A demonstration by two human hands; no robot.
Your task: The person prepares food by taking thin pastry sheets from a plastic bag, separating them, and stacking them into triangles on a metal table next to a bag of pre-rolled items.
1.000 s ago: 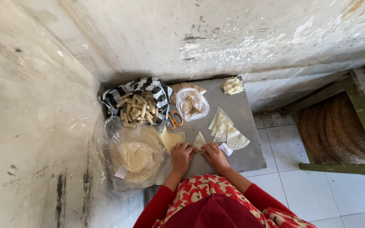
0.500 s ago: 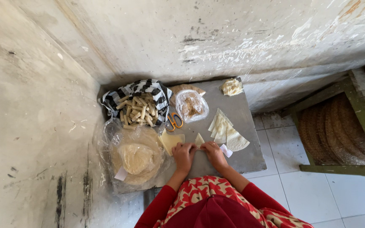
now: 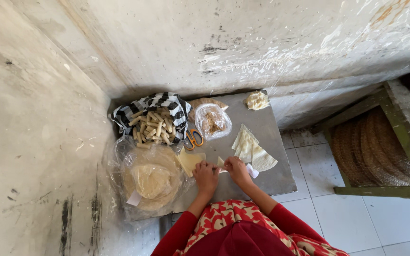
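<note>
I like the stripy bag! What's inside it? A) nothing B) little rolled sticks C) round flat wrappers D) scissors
B: the striped bag at the table's far left corner is full of pale rolled sticks; the scissors lie on the table beside it, and the round wrappers sit in a clear bag nearer the person.

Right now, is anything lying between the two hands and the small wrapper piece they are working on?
Nothing visible does. The left hand and right hand both touch the small wrapper piece on the grey table; the orange scissors lie farther back.
</note>
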